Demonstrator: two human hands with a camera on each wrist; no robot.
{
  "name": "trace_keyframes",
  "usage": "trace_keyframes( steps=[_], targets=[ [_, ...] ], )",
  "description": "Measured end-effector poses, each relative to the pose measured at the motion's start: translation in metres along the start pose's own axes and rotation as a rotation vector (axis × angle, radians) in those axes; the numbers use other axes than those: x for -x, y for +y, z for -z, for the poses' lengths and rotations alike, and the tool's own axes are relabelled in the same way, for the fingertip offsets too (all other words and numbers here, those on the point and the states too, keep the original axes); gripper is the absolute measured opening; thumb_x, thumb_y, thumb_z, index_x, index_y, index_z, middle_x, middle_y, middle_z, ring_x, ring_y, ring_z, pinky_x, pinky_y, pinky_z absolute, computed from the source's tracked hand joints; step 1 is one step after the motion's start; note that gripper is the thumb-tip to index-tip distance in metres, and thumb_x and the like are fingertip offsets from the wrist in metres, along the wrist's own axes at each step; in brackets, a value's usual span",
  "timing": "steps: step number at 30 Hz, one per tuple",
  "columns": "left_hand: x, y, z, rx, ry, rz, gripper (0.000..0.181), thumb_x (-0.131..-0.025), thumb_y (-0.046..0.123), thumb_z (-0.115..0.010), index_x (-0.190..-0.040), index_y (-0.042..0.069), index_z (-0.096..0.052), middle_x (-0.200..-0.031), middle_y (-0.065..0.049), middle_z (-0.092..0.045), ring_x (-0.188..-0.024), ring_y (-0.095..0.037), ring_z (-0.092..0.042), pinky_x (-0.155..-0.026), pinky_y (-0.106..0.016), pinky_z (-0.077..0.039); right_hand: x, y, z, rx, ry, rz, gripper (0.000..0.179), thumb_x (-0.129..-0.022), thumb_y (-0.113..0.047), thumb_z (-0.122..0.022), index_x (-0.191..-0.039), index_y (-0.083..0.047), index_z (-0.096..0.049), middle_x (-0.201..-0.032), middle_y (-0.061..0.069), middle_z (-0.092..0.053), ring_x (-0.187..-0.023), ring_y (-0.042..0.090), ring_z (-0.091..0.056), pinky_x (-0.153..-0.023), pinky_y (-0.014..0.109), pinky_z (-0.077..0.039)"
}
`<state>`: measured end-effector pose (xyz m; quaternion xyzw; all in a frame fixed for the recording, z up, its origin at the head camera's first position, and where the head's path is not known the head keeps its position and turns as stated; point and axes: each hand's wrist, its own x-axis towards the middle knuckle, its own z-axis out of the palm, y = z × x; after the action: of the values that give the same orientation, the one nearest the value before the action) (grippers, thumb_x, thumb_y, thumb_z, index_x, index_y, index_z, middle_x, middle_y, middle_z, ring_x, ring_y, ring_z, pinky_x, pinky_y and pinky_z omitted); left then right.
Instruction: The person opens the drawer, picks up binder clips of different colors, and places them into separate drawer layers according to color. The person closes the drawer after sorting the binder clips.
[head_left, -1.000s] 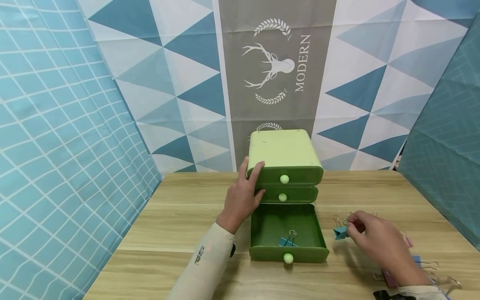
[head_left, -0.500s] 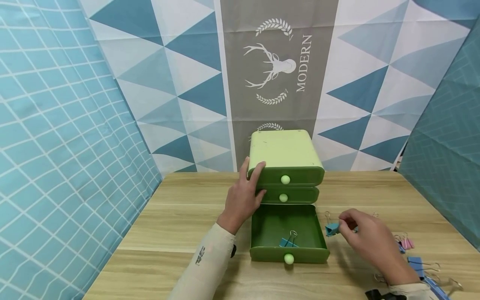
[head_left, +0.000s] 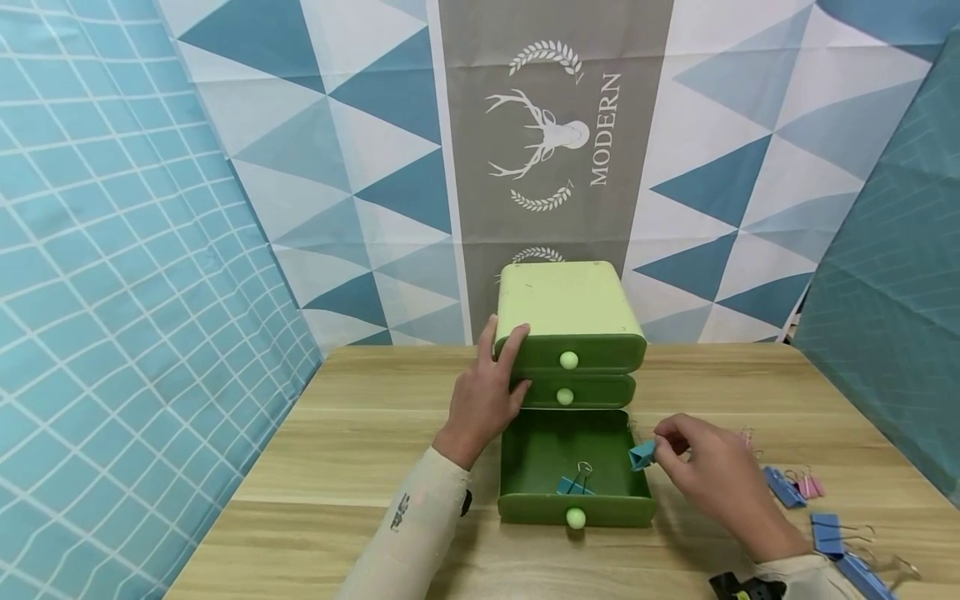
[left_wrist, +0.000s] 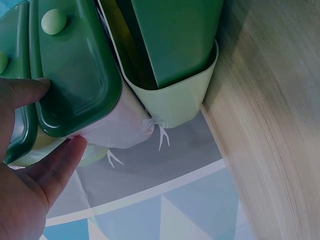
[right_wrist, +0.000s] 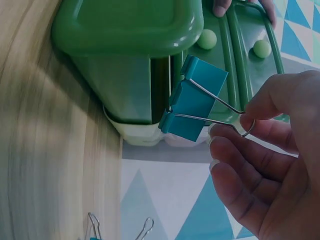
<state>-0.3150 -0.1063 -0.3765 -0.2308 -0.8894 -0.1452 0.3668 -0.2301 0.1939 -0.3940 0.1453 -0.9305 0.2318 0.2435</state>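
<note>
A green desktop drawer unit [head_left: 570, 300] stands on the table, its bottom drawer [head_left: 573, 510] pulled out. Inside that drawer lies a blue binder clip [head_left: 574, 484]. My left hand [head_left: 483, 407] rests on the unit's left side, fingers at the top corner and thumb against the middle drawer's front; the left wrist view shows the thumb [left_wrist: 30, 92] on a drawer front. By one wire handle, my right hand [head_left: 708, 467] pinches a teal binder clip [right_wrist: 195, 100] between thumb and forefinger. In the head view this clip is at the open drawer's right edge.
Right of the unit, several binder clips lie on the wooden table [head_left: 360, 475]: a pink binder clip [head_left: 812, 486], a blue binder clip [head_left: 785, 487] and another blue binder clip [head_left: 827, 534]. Patterned cloth [head_left: 360, 167] hangs behind the table.
My right hand has moved left with the teal binder clip, from over the table to the open drawer's right edge. My left hand stays on the unit.
</note>
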Motion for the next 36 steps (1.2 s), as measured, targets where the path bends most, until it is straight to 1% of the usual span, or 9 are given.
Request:
trace_keyframes(
  steps=[8,12,16,20,25,29,36],
  targets=[
    [0.0,0.0,0.002,0.003,-0.007,0.008,0.089,-0.085,0.026,-0.083,-0.155,0.025,-0.028,-0.157,-0.025,-0.028,-0.045,-0.013,-0.039,-0.041,-0.027,-0.035,-0.005,-0.01,-0.008,-0.031,-0.002,0.023,0.006,-0.089,-0.011,-0.069,-0.093,-0.014,-0.072,-0.08,-0.009,-0.065,-0.072,0.008,-0.06,-0.059,0.031,-0.049],
    [0.0,-0.001,0.002,0.005,-0.011,0.013,0.089,-0.085,0.025,-0.083,-0.155,0.026,-0.028,-0.158,-0.025,-0.028,-0.045,-0.013,-0.039,-0.041,-0.027,-0.035,-0.007,-0.014,-0.012,-0.047,-0.012,0.022,0.006,-0.089,-0.011,-0.07,-0.093,-0.015,-0.072,-0.08,-0.01,-0.065,-0.072,0.007,-0.06,-0.058,0.029,-0.048],
    [0.0,-0.001,0.001,0.009,-0.01,0.006,0.089,-0.085,0.026,-0.082,-0.155,0.026,-0.028,-0.157,-0.025,-0.028,-0.046,-0.013,-0.039,-0.041,-0.027,-0.035,-0.007,-0.018,-0.016,-0.054,-0.015,0.016,0.006,-0.088,-0.011,-0.071,-0.092,-0.016,-0.072,-0.08,-0.01,-0.065,-0.072,0.008,-0.06,-0.059,0.03,-0.049],
    [0.001,0.0,0.001,0.018,0.004,-0.002,0.09,-0.084,0.026,-0.084,-0.155,0.025,-0.029,-0.156,-0.026,-0.03,-0.047,-0.013,-0.04,-0.042,-0.027,-0.036,-0.008,-0.022,-0.02,-0.058,-0.016,0.021,0.006,-0.088,-0.011,-0.072,-0.091,-0.016,-0.071,-0.079,-0.01,-0.064,-0.072,0.007,-0.059,-0.06,0.03,-0.049],
    [0.001,0.0,0.0,0.018,0.011,-0.001,0.091,-0.083,0.026,-0.085,-0.155,0.025,-0.029,-0.156,-0.026,-0.029,-0.046,-0.013,-0.04,-0.041,-0.026,-0.036,-0.009,-0.027,-0.025,-0.07,-0.036,0.027,0.007,-0.088,-0.01,-0.072,-0.091,-0.016,-0.071,-0.079,-0.01,-0.063,-0.071,0.006,-0.059,-0.058,0.028,-0.049],
    [0.001,0.0,0.0,0.012,0.007,0.0,0.09,-0.084,0.026,-0.084,-0.155,0.025,-0.029,-0.157,-0.025,-0.029,-0.046,-0.013,-0.039,-0.041,-0.026,-0.036,-0.009,-0.032,-0.028,-0.077,-0.034,0.043,0.007,-0.088,-0.01,-0.072,-0.092,-0.017,-0.071,-0.08,-0.011,-0.063,-0.071,0.004,-0.057,-0.058,0.028,-0.048],
    [0.0,0.0,0.0,0.003,-0.012,0.006,0.09,-0.085,0.027,-0.083,-0.155,0.026,-0.028,-0.157,-0.025,-0.028,-0.046,-0.012,-0.039,-0.041,-0.026,-0.035,-0.009,-0.04,-0.033,-0.093,-0.032,0.084,0.01,-0.088,-0.011,-0.073,-0.092,-0.019,-0.07,-0.083,-0.014,-0.062,-0.074,0.003,-0.059,-0.063,0.029,-0.051]
  ],
)
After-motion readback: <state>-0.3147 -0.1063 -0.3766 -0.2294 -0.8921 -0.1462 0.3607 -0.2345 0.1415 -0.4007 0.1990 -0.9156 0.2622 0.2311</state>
